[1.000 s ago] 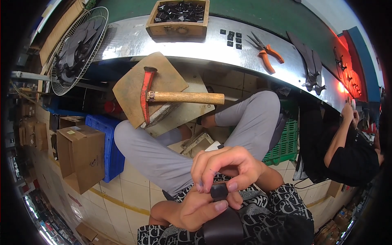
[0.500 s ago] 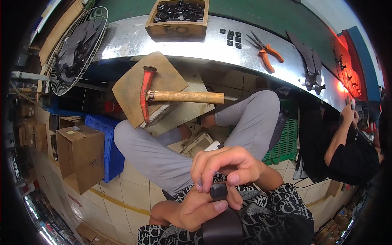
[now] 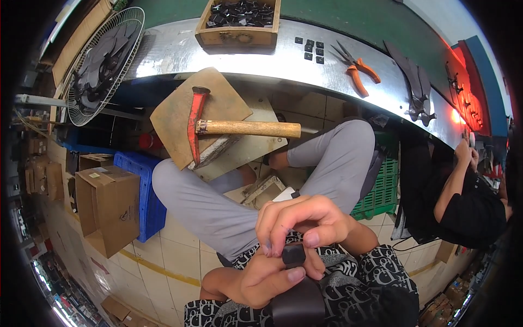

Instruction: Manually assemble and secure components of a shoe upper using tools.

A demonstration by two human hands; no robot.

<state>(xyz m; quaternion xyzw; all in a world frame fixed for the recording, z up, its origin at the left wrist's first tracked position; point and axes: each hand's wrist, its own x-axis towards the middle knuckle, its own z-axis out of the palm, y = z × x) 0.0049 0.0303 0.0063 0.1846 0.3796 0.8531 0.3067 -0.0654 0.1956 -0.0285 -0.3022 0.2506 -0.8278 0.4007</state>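
Note:
My left hand (image 3: pixel 261 280) grips a dark brown strap (image 3: pixel 297 308), its thumb pressed along it. A small black squarish piece (image 3: pixel 294 256) stands at the strap's upper end, between my hands. Over it curls my right hand (image 3: pixel 305 223), fingers bent, with the fingertips against the piece's left edge; what lies under them is partly hidden. Beyond my knees a hammer (image 3: pixel 248 129) with a red head and wooden handle rests on a brown board (image 3: pixel 223 98) atop a block.
On the metal bench (image 3: pixel 163 54) are a wooden box (image 3: pixel 237 39) of small black parts, several black squares (image 3: pixel 309 49), orange-handled pliers (image 3: pixel 359 73) and dark straps (image 3: pixel 417 90). A wire basket (image 3: pixel 136 43), cardboard box (image 3: pixel 109 212) and green crate (image 3: pixel 378 191) stand around. A co-worker (image 3: pixel 474 201) sits right.
The view has shifted very slightly. Both hands keep nearly the same hold on the strap and its black piece.

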